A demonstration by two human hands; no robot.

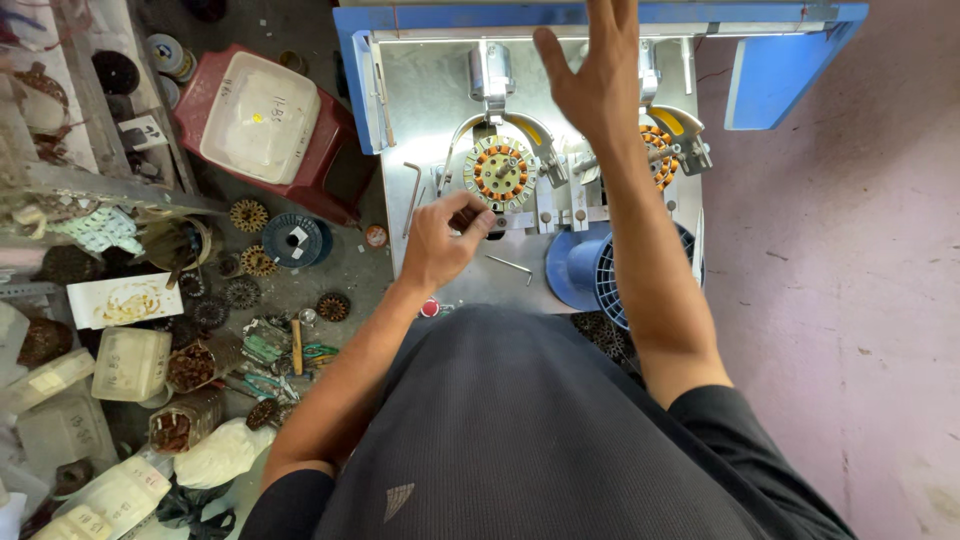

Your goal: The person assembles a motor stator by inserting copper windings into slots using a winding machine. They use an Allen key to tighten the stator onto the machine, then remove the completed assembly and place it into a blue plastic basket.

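Note:
I stand at a metal winding machine (pixel 440 100) with a blue frame. A round stator (pixel 499 172) with orange-wound teeth sits clamped on its left station. A second stator (pixel 658 155) on the right station is partly hidden by my right forearm. My left hand (pixel 445 238) is curled just below and left of the left stator, fingers pinched on something small that I cannot make out. My right hand (pixel 592 75) is raised over the back of the machine, fingers spread, holding nothing.
A hex key (pixel 412 195) and a thin metal pin (pixel 510 264) lie on the machine plate. A blue fan part (pixel 585 270) stands at its front edge. On the floor to the left are a red stool (pixel 262 120) with a white top, loose stators, wire spools, pliers and plastic boxes.

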